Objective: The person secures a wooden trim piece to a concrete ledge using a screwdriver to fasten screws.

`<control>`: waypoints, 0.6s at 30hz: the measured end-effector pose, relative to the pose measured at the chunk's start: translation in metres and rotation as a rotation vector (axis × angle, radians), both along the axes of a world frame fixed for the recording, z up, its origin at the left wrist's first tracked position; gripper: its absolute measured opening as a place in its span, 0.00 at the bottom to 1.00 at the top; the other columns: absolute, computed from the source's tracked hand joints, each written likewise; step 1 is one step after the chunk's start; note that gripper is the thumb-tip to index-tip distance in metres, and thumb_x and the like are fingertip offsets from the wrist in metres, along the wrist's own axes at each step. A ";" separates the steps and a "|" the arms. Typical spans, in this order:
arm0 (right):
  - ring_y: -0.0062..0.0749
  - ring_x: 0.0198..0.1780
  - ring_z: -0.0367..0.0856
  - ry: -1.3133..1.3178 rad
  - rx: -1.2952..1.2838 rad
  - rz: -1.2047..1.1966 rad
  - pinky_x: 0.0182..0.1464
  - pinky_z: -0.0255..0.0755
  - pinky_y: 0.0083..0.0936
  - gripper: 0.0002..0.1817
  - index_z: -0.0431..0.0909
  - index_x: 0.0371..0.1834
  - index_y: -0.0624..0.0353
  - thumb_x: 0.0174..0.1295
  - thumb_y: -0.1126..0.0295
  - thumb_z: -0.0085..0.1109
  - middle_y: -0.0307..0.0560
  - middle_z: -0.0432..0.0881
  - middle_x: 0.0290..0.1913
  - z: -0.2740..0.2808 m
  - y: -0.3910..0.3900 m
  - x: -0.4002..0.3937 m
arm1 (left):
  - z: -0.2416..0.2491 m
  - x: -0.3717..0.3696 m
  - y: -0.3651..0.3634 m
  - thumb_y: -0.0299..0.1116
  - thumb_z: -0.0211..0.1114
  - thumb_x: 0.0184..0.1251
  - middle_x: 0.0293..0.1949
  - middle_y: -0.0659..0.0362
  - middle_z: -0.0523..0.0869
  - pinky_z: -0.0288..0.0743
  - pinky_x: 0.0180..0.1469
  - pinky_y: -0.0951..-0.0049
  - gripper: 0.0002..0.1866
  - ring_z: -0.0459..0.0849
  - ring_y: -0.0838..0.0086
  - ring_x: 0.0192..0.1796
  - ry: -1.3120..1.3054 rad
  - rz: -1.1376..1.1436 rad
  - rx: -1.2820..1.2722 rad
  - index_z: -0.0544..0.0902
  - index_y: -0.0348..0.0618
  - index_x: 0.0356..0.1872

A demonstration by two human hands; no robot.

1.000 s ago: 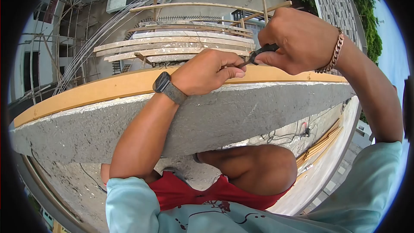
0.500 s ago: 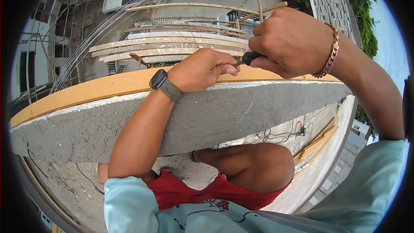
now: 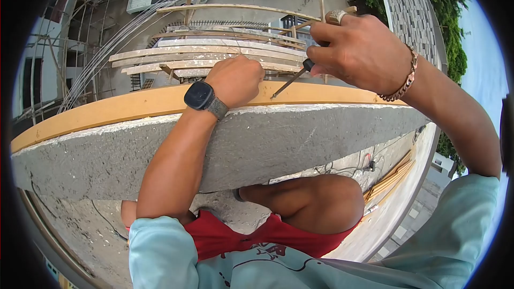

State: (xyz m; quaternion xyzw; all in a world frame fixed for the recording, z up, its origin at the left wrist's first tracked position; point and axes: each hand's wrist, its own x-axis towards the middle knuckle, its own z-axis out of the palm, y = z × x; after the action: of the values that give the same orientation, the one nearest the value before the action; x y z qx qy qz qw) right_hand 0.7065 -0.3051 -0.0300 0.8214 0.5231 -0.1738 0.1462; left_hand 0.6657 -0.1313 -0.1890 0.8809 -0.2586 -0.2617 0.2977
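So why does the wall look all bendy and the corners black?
In the head view a fisheye lens curves the straight concrete wall and wooden board, and leaves black corners. Bright daylight, soft shadows, no glare. The right hand, its screwdriver and the left hand look sharp.

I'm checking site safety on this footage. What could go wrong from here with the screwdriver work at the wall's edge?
The screwdriver tip points toward the left hand, which is fisted close beside it on the wooden board; a slip might jab the fingers. Both hands reach out past the concrete wall top, with stacked planks far below, so a dropped tool would likely fall out of reach. The right hand grips only the handle, so a sideways skid seems possible.
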 end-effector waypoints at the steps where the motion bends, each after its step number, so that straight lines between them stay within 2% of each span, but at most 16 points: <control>1: 0.38 0.36 0.84 -0.037 -0.010 0.073 0.34 0.78 0.34 0.10 0.81 0.29 0.57 0.57 0.62 0.61 0.47 0.77 0.37 0.000 -0.001 0.000 | 0.000 0.000 0.000 0.21 0.55 0.49 0.32 0.43 0.85 0.77 0.43 0.56 0.16 0.84 0.52 0.38 0.003 -0.015 0.004 0.87 0.41 0.36; 4: 0.37 0.34 0.84 -0.081 -0.054 0.220 0.31 0.78 0.32 0.07 0.80 0.28 0.57 0.56 0.66 0.59 0.44 0.76 0.35 0.007 -0.001 -0.003 | -0.002 0.001 -0.001 0.21 0.55 0.49 0.32 0.43 0.85 0.76 0.43 0.56 0.15 0.84 0.51 0.38 0.013 -0.002 -0.004 0.87 0.41 0.36; 8: 0.39 0.29 0.83 -0.067 -0.087 0.260 0.30 0.78 0.33 0.08 0.81 0.25 0.60 0.53 0.66 0.60 0.46 0.78 0.28 0.004 0.005 -0.001 | -0.011 -0.002 -0.003 0.21 0.55 0.49 0.33 0.43 0.85 0.76 0.43 0.57 0.15 0.84 0.50 0.37 -0.038 0.008 -0.017 0.87 0.41 0.36; 10: 0.41 0.24 0.82 0.117 -0.265 0.005 0.30 0.77 0.34 0.13 0.81 0.20 0.63 0.54 0.63 0.60 0.51 0.79 0.21 0.005 0.009 0.001 | -0.012 -0.005 -0.004 0.22 0.55 0.51 0.29 0.45 0.85 0.76 0.43 0.56 0.16 0.84 0.50 0.37 -0.070 0.035 -0.013 0.86 0.41 0.39; 11: 0.41 0.24 0.82 0.121 -0.270 -0.002 0.30 0.77 0.34 0.13 0.81 0.20 0.63 0.54 0.63 0.60 0.51 0.79 0.21 0.003 0.011 0.006 | -0.017 -0.006 -0.007 0.22 0.55 0.51 0.29 0.45 0.85 0.76 0.43 0.56 0.16 0.84 0.50 0.37 -0.067 0.028 -0.019 0.86 0.41 0.39; 13: 0.41 0.27 0.80 0.294 -0.491 -0.318 0.31 0.73 0.33 0.15 0.83 0.27 0.64 0.57 0.61 0.62 0.51 0.80 0.21 -0.004 0.022 0.021 | -0.029 -0.009 -0.011 0.26 0.57 0.57 0.26 0.47 0.83 0.75 0.39 0.58 0.13 0.83 0.52 0.34 -0.307 0.202 -0.383 0.84 0.42 0.42; 14: 0.36 0.23 0.78 0.313 -0.583 -0.412 0.28 0.71 0.29 0.17 0.82 0.24 0.64 0.59 0.59 0.59 0.48 0.80 0.18 -0.003 0.032 0.025 | -0.016 -0.006 -0.009 0.26 0.57 0.57 0.26 0.47 0.83 0.75 0.39 0.58 0.13 0.83 0.52 0.34 -0.312 0.210 -0.380 0.84 0.42 0.42; 15: 0.36 0.23 0.78 0.312 -0.579 -0.414 0.28 0.71 0.29 0.17 0.82 0.24 0.64 0.59 0.59 0.59 0.48 0.80 0.18 -0.003 0.039 0.028 | 0.001 -0.005 -0.009 0.29 0.58 0.60 0.25 0.48 0.82 0.74 0.37 0.58 0.11 0.81 0.52 0.31 -0.152 0.189 -0.558 0.84 0.42 0.42; 16: 0.33 0.21 0.77 0.376 -0.651 -0.623 0.26 0.70 0.28 0.18 0.82 0.24 0.63 0.60 0.57 0.58 0.45 0.79 0.17 -0.003 0.044 0.031 | 0.014 -0.007 -0.010 0.32 0.60 0.63 0.25 0.49 0.81 0.72 0.35 0.59 0.10 0.80 0.53 0.29 0.018 0.159 -0.729 0.83 0.42 0.43; 17: 0.30 0.20 0.76 0.431 -0.719 -0.823 0.25 0.69 0.26 0.20 0.83 0.24 0.61 0.62 0.56 0.57 0.43 0.77 0.16 -0.003 0.048 0.035 | 0.015 -0.007 -0.011 0.32 0.60 0.63 0.25 0.49 0.81 0.72 0.35 0.59 0.10 0.80 0.53 0.29 0.011 0.159 -0.723 0.83 0.42 0.43; 18: 0.25 0.19 0.75 0.453 -0.717 -0.834 0.23 0.68 0.24 0.22 0.82 0.23 0.60 0.64 0.53 0.54 0.40 0.76 0.15 -0.002 0.048 0.037 | 0.015 -0.009 -0.011 0.35 0.61 0.64 0.26 0.48 0.82 0.72 0.35 0.57 0.11 0.81 0.53 0.31 0.048 0.113 -0.693 0.82 0.41 0.41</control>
State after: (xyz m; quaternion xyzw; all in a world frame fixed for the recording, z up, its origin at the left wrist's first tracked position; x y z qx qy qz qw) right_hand 0.7432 -0.2575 -0.0323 0.7993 0.0828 -0.5535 0.2187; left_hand 0.6571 -0.1427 -0.1741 0.7342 -0.2758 -0.1623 0.5988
